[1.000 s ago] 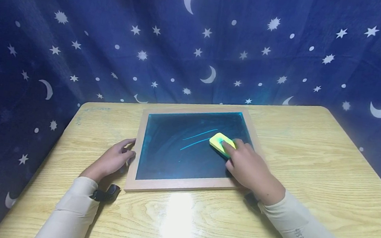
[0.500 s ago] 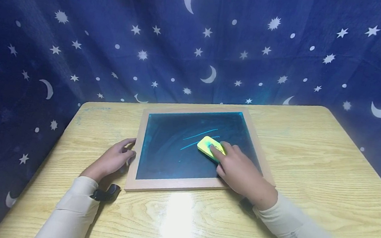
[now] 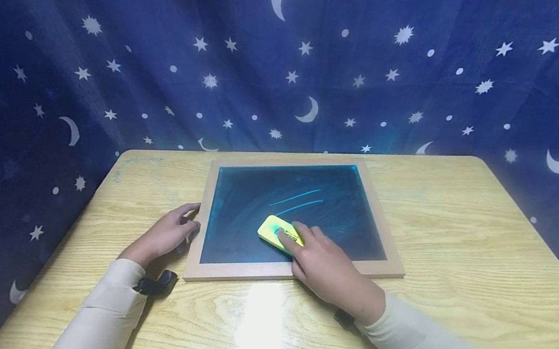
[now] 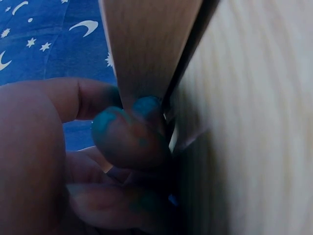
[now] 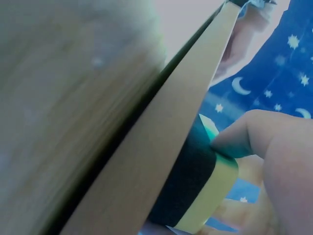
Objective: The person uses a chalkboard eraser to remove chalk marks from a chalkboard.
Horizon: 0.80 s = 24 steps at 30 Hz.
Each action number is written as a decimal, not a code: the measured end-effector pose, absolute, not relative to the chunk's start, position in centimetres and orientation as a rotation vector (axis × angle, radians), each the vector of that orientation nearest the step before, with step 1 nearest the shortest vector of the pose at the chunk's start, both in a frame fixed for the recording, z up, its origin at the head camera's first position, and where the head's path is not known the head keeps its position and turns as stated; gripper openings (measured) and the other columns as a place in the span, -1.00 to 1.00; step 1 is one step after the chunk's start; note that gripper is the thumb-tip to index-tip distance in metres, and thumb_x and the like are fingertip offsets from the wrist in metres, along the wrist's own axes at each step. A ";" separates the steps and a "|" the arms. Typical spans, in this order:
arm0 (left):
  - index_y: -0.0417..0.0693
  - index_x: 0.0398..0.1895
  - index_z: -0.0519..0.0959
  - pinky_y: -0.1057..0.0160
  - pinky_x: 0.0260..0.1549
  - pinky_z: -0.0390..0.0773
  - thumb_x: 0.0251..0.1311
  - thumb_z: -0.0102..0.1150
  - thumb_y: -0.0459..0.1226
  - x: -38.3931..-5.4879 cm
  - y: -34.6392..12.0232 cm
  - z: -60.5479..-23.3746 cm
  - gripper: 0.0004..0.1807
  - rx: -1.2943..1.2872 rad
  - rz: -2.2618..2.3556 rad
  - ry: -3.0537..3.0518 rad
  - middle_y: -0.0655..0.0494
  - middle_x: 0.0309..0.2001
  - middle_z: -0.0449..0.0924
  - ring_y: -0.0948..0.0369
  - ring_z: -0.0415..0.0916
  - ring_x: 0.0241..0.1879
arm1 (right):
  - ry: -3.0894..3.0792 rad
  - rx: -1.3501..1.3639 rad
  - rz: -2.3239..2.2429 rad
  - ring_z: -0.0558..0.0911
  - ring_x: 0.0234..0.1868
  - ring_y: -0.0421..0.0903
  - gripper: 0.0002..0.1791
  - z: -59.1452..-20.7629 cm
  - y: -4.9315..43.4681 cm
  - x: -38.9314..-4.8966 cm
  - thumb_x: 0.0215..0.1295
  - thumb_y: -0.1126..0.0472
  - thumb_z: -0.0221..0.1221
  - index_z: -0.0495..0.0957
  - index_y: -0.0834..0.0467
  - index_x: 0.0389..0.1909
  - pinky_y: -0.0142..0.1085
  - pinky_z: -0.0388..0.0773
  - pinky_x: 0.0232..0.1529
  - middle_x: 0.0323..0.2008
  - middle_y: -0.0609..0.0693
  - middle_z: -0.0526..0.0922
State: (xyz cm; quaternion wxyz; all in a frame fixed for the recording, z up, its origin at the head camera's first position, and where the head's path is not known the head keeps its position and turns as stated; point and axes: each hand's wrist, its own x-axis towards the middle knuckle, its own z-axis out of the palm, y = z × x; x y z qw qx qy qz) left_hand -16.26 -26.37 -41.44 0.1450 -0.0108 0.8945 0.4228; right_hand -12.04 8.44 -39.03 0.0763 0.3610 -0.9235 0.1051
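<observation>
A wood-framed chalkboard (image 3: 295,271) lies flat on the table, with two teal chalk lines (image 3: 297,199) near the middle of its dark surface. My right hand (image 3: 289,238) grips a yellow eraser (image 3: 270,229) and presses it on the board's lower middle, below the lines. In the right wrist view a finger lies against the eraser (image 5: 217,188) beside the frame (image 5: 161,147). My left hand (image 3: 188,222) holds the frame's left edge. The left wrist view shows chalk-stained fingertips (image 4: 127,132) curled against the frame (image 4: 146,44).
The light wooden table (image 3: 456,244) has rounded far corners. A dark blue curtain with white stars and moons (image 3: 292,56) hangs close behind and around it. A bright glare patch (image 3: 261,320) lies on the tabletop in front of the board.
My right hand has slid the eraser down and to the left across the board, from beside the chalk lines to below them. The left hand has stayed put.
</observation>
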 end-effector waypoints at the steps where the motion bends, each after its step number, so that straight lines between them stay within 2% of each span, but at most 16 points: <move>1: -0.15 0.57 0.06 0.19 -0.54 0.51 0.44 -0.11 -0.19 -16.3 -26.4 -41.5 -0.32 -0.028 1.215 2.582 0.07 -0.49 0.47 0.18 0.41 -0.59 | -2.768 1.095 0.312 0.57 -0.04 0.12 -0.41 -39.0 8.3 -11.9 0.31 0.24 0.12 0.43 0.03 0.39 -0.07 0.63 -0.13 0.26 0.27 0.48; 9: -0.17 0.57 0.07 0.18 -0.48 0.53 0.43 -0.11 -0.20 -16.3 -26.3 -41.7 -0.32 -0.002 1.193 2.602 0.04 -0.44 0.51 0.16 0.47 -0.49 | -2.768 1.157 0.330 0.56 -0.03 0.09 -0.42 -39.2 7.6 -11.5 0.34 0.23 0.09 0.42 -0.01 0.40 -0.08 0.64 -0.14 0.28 0.21 0.47; 20: -0.14 0.57 0.07 0.18 -0.47 0.52 0.43 -0.10 -0.19 -16.2 -26.3 -41.4 -0.32 -0.024 1.192 2.601 0.03 -0.42 0.53 0.16 0.47 -0.49 | -2.806 1.136 0.368 0.53 0.01 0.06 -0.40 -38.6 8.5 -12.2 0.33 0.24 0.06 0.40 0.01 0.42 -0.12 0.61 -0.09 0.27 0.16 0.46; 24: -0.14 0.57 0.08 0.17 -0.51 0.53 0.42 -0.09 -0.21 -16.2 -26.4 -41.5 -0.32 -0.023 1.216 2.594 0.06 -0.48 0.49 0.15 0.45 -0.57 | -2.863 1.056 0.363 0.53 0.04 0.10 -0.39 -38.2 9.1 -12.9 0.31 0.25 0.06 0.41 0.01 0.42 -0.09 0.61 -0.09 0.27 0.19 0.45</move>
